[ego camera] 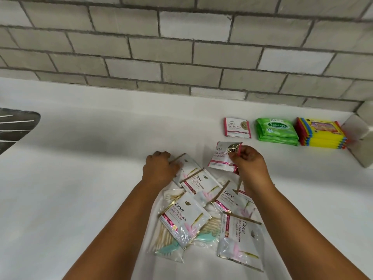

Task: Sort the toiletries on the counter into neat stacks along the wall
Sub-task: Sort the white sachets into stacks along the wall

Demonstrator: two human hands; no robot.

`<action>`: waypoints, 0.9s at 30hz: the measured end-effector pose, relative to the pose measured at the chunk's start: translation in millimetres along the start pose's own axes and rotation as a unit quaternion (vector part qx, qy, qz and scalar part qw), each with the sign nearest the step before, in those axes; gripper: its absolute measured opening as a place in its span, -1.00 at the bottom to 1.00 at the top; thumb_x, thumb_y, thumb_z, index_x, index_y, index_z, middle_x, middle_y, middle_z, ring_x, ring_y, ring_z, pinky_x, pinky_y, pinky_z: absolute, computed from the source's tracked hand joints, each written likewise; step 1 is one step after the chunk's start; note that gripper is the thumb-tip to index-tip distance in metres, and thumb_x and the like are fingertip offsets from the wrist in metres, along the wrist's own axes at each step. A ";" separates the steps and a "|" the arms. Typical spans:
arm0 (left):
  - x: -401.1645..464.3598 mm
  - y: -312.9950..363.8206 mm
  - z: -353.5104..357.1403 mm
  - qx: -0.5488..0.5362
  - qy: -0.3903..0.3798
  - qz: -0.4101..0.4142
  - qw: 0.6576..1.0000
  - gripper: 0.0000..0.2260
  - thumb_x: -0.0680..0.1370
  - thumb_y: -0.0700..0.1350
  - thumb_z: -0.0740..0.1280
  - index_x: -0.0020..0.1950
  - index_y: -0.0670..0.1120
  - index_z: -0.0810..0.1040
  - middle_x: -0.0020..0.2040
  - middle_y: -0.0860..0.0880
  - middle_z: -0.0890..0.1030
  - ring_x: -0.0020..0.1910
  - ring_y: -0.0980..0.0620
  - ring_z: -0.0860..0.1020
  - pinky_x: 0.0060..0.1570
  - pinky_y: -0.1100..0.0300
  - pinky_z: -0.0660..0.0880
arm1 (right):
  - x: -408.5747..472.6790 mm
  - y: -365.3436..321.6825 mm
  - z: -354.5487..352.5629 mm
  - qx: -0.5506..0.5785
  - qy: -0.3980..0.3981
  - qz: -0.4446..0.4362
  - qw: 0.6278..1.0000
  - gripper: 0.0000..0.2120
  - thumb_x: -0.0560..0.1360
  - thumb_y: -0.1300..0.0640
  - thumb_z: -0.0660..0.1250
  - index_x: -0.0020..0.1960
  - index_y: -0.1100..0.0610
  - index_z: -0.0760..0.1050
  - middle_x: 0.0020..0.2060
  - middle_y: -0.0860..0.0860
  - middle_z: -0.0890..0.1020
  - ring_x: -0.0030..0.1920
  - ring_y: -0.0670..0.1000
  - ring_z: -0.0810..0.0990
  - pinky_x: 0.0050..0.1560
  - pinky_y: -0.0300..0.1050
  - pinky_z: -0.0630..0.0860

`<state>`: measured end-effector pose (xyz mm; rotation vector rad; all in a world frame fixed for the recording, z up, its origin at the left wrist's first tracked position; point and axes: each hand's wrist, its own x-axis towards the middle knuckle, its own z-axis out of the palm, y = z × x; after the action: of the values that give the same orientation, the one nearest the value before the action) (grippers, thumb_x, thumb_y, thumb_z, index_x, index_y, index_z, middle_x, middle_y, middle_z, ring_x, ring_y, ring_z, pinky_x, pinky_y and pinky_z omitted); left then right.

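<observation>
- Right hand (249,160) is up off the white tabletop (80,178), fingers curled, pinching a pink-edged Dove sachet (222,158) by its right edge, so the packet hangs tilted in the air.
- Left hand (159,168) is down on the far-left sachet of the loose pile (205,211), fingers bent over its top edge; whether it truly grips the sachet I cannot tell.
- The pile sits near centre between both forearms: several Dove sachets lying overlapped at odd angles on clear bags of cotton swabs (167,237).
- Far right, along the tiled wall (181,47), three tidy groups stand side by side: a Dove sachet stack (237,128), green Sanicare wipe packs (276,131), then a yellow-and-red packet stack (323,134).
- A metal sink edge (16,124) shows at far left.
</observation>
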<state>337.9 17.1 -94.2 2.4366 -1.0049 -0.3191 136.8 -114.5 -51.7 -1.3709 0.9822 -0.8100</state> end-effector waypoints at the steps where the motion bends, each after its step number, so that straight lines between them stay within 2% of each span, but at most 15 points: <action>1: -0.1 3.2 1.1 0.030 -0.011 -0.002 0.999 -0.46 0.47 0.23 0.36 0.32 -0.06 0.49 0.28 -0.07 0.50 0.28 -0.17 0.42 0.18 -0.04 0.45 | 0.5 1.6 -2.6 0.005 0.002 0.013 1.000 -0.90 0.52 0.26 0.36 -0.02 0.09 0.56 -0.12 0.06 0.68 -0.11 0.09 0.63 -0.15 -0.01 0.56; 3: 2.1 8.8 3.6 0.056 -0.023 0.010 0.998 -0.39 0.41 0.26 0.41 0.35 -0.05 0.46 0.30 -0.08 0.47 0.28 -0.16 0.40 0.18 -0.06 0.46 | -0.6 0.1 -9.1 0.032 -0.005 0.043 0.999 -0.90 0.53 0.29 0.32 0.01 0.14 0.55 -0.08 0.11 0.68 -0.10 0.13 0.66 -0.12 0.02 0.61; 6: 8.4 11.0 5.8 0.051 -0.045 -0.002 0.998 -0.37 0.36 0.25 0.45 0.33 -0.03 0.46 0.26 -0.09 0.51 0.23 -0.14 0.48 0.17 -0.05 0.49 | -4.2 -5.5 -19.7 0.079 -0.054 0.083 0.992 -0.89 0.56 0.33 0.26 0.01 0.18 0.51 -0.07 0.18 0.65 -0.19 0.12 0.65 -0.33 -0.07 0.57; 9: 12.4 14.8 5.5 0.016 -0.068 -0.030 0.997 -0.41 0.35 0.20 0.50 0.28 -0.03 0.46 0.20 -0.05 0.57 0.18 -0.11 0.53 0.14 0.03 0.50 | -5.6 -11.0 -29.4 0.136 -0.105 0.120 0.978 -0.89 0.57 0.34 0.22 -0.03 0.16 0.46 -0.11 0.18 0.64 -0.23 0.11 0.65 -0.36 -0.04 0.60; 11: 13.4 19.2 4.0 0.008 -0.077 -0.030 0.997 -0.44 0.36 0.16 0.51 0.24 -0.07 0.47 0.16 -0.06 0.58 0.16 -0.12 0.54 0.12 0.04 0.50 | -3.6 -11.7 -34.4 0.183 -0.119 0.150 0.964 -0.87 0.58 0.34 0.20 -0.06 0.15 0.44 -0.12 0.17 0.65 -0.17 0.13 0.67 -0.18 0.10 0.65; 13: 18.8 20.2 4.5 -0.018 -0.075 -0.029 0.997 -0.48 0.35 0.12 0.53 0.19 -0.09 0.48 0.10 -0.06 0.60 0.11 -0.12 0.57 0.09 0.05 0.51 | -1.0 -11.0 -38.7 0.219 -0.122 0.169 0.953 -0.83 0.59 0.33 0.17 -0.11 0.14 0.45 -0.05 0.19 0.65 -0.04 0.20 0.66 0.06 0.22 0.55; 14: 21.6 20.1 4.2 -0.054 -0.070 -0.028 0.996 -0.52 0.35 0.07 0.53 0.15 -0.11 0.49 0.06 -0.06 0.61 0.06 -0.12 0.59 0.06 0.05 0.53 | 0.2 -11.0 -40.6 0.233 -0.120 0.178 0.948 -0.83 0.60 0.32 0.15 -0.08 0.15 0.47 0.01 0.21 0.65 0.02 0.22 0.64 0.11 0.23 0.54; 17: 29.5 24.3 3.0 -0.176 -0.052 -0.030 0.983 -0.64 0.36 -0.05 0.50 0.06 -0.14 0.51 -0.07 -0.08 0.64 -0.06 -0.08 0.63 -0.16 0.12 0.53 | 9.2 -7.0 -47.9 0.272 -0.122 0.209 0.931 -0.80 0.61 0.27 0.14 0.18 0.21 0.47 0.10 0.24 0.65 0.01 0.21 0.67 -0.10 0.09 0.65; 19: 33.3 30.0 1.7 -0.259 -0.045 -0.051 0.963 -0.66 0.39 -0.11 0.52 0.06 -0.12 0.47 -0.09 -0.02 0.61 -0.11 0.02 0.60 -0.26 0.21 0.48 | 19.0 -4.7 -53.2 0.294 -0.112 0.226 0.922 -0.77 0.61 0.22 0.16 0.22 0.22 0.47 0.05 0.21 0.68 -0.06 0.17 0.70 -0.18 0.01 0.66; 21: 40.3 36.2 3.0 -0.325 -0.051 -0.072 0.942 -0.61 0.37 -0.07 0.54 0.09 -0.07 0.47 -0.04 0.00 0.62 -0.08 0.03 0.61 -0.16 0.17 0.55 | 31.9 -4.0 -58.8 0.298 -0.093 0.242 0.919 -0.80 0.60 0.17 0.20 0.18 0.19 0.49 -0.02 0.16 0.69 -0.12 0.11 0.70 -0.19 -0.06 0.66; 23: 49.9 44.1 6.0 -0.373 -0.093 -0.077 0.920 -0.61 0.37 -0.02 0.52 0.14 -0.05 0.53 0.03 -0.05 0.68 -0.01 -0.06 0.66 -0.01 -0.01 0.61 | 47.4 -4.5 -63.9 0.293 -0.078 0.253 0.919 -0.83 0.56 0.18 0.26 0.14 0.18 0.51 -0.07 0.12 0.70 -0.17 0.06 0.70 -0.21 -0.11 0.63; 25: 57.0 57.1 6.8 -0.420 -0.127 -0.077 0.895 -0.76 0.50 -0.15 0.40 0.17 -0.09 0.56 0.05 -0.10 0.70 0.00 -0.10 0.68 0.01 -0.03 0.61 | 62.8 -5.3 -67.7 0.283 -0.066 0.254 0.923 -0.79 0.53 0.23 0.32 0.15 0.18 0.51 -0.06 0.12 0.69 -0.20 0.03 0.70 -0.26 -0.16 0.64; 27: 67.5 70.7 9.1 -0.439 -0.142 -0.081 0.884 -0.77 0.56 -0.25 0.29 0.19 -0.12 0.56 0.06 -0.14 0.69 0.04 -0.14 0.67 0.05 -0.05 0.59 | 79.0 -6.1 -71.4 0.266 -0.060 0.241 0.931 -0.78 0.51 0.27 0.33 0.16 0.20 0.51 -0.05 0.13 0.68 -0.22 0.02 0.70 -0.31 -0.18 0.62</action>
<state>339.6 -77.4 -67.6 1.6493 -0.5584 -0.9735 103.8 -215.9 -49.0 -0.6617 0.8674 -0.5509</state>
